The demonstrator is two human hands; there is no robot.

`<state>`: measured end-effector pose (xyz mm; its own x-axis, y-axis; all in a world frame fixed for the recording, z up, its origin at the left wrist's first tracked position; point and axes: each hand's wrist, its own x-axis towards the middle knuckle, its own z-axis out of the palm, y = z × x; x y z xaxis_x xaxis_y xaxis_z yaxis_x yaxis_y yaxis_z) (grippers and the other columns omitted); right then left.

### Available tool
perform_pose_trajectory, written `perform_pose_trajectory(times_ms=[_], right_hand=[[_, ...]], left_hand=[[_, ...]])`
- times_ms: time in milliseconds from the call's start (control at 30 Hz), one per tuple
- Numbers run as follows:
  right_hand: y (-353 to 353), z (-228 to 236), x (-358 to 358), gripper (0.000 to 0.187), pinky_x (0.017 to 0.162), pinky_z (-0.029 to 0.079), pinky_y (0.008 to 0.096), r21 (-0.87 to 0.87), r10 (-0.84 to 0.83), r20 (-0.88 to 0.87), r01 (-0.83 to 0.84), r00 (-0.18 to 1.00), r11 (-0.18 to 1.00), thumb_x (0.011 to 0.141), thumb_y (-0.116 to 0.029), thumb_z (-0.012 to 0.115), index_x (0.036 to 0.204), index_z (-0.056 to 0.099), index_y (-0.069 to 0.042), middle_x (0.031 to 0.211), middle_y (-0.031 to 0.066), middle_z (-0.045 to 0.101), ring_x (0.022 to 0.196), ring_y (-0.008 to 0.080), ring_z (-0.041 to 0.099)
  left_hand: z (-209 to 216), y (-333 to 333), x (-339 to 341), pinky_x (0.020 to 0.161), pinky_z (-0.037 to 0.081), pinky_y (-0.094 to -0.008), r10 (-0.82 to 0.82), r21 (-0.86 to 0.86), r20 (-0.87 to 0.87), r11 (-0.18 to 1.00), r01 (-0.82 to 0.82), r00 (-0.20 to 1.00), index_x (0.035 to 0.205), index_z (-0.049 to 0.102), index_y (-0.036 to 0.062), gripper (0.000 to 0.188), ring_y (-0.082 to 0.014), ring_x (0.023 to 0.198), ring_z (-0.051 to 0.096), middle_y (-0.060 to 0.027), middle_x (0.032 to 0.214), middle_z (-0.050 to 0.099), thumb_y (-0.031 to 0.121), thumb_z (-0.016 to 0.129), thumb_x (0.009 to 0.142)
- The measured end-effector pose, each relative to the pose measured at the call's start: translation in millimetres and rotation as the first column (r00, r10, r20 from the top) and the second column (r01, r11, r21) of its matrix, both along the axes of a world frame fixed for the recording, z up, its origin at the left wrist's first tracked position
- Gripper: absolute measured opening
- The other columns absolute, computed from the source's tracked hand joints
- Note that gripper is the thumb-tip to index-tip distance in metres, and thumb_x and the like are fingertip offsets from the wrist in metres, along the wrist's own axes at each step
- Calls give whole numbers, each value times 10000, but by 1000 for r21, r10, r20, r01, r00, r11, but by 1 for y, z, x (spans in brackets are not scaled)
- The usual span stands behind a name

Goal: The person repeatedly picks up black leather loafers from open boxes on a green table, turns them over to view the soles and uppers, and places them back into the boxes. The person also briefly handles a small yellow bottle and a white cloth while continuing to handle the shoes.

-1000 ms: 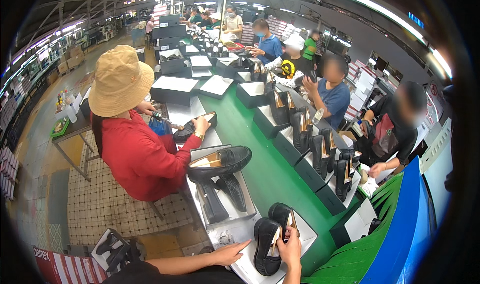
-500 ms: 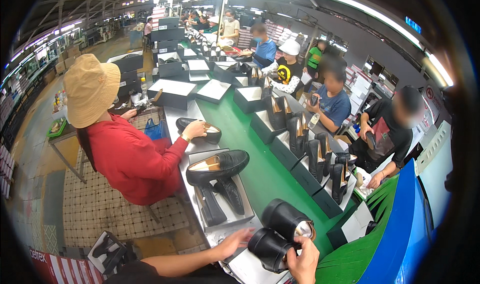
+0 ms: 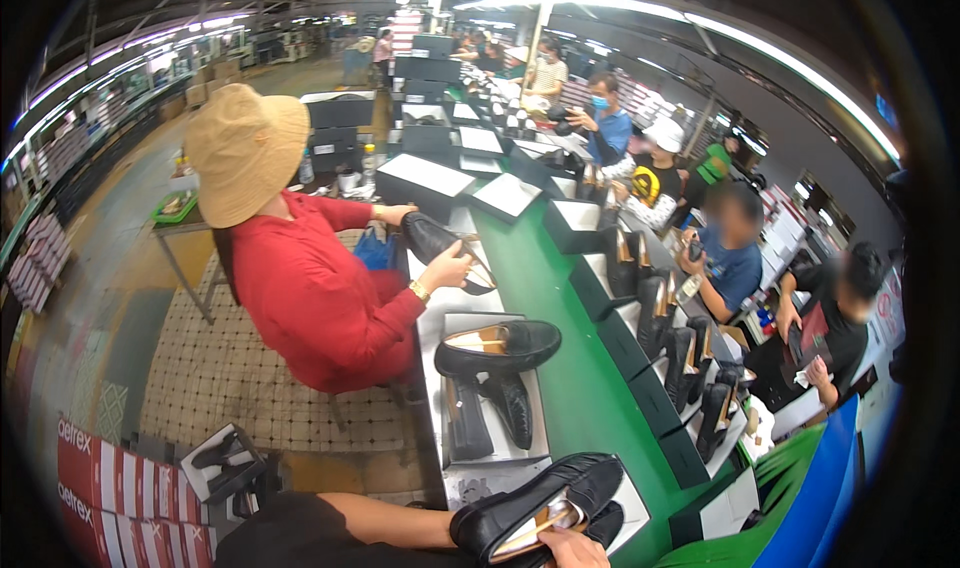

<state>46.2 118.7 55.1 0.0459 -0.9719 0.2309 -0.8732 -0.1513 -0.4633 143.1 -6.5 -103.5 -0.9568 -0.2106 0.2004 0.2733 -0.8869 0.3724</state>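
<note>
A black loafer is held at the lower edge, its opening turned up, with a pale stick and crumpled white stuffing inside. A second black loafer shows partly behind it. My right hand is closed on the near rim of the first loafer, fingers at its opening. My left forearm reaches the loafer's toe side, where the hand and its fingers are hidden by the shoe. Just beyond, one black loafer lies across an open shoebox that contains more black footwear.
A co-worker in red holds a black shoe at the left of the green table. Boxes with upright black loafers line its right side, where other people work. Red and white boxes are stacked lower left.
My hands have turned the pair of loafers from heels up to opening up; my left hand has gone behind them. The co-worker in red has lifted a shoe in both hands. The view has swung left.
</note>
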Motion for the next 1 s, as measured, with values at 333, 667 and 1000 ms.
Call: perform_pose_trajectory(times_ms=[333, 667, 1000], right_hand=[[18, -66, -17, 415, 1063, 365, 409, 193, -423, 906, 863, 27, 467, 1034, -268, 468, 1339, 450, 13, 1311, 186, 521, 1226, 261, 485], [27, -118, -11, 430, 964, 444, 384, 485, -263, 872, 667, -412, 566, 1015, -352, 492, 1297, 503, -28, 1276, 114, 569, 1143, 242, 550], [52, -172, -28, 489, 1007, 364, 364, 240, -415, 909, 866, -42, 438, 968, -216, 541, 1372, 401, 19, 1364, 169, 462, 1213, 270, 465]], left_hand=[[16, -7, -19, 948, 463, -281, -106, -89, 56, 990, 110, 993, 1393, 460, 38, 463, -132, 1106, 558, -68, 1229, 587, 274, 557, 1007], [32, -18, -45, 818, 461, -215, 245, -513, 367, 858, -24, 897, 1332, 561, 55, 403, -33, 911, 551, 44, 1054, 644, 323, 500, 1037], [2, -10, -22, 1112, 332, -355, 432, -860, 224, 509, -31, 874, 1488, 175, -63, 951, -226, 1324, 386, -177, 1443, 404, 262, 786, 836]])
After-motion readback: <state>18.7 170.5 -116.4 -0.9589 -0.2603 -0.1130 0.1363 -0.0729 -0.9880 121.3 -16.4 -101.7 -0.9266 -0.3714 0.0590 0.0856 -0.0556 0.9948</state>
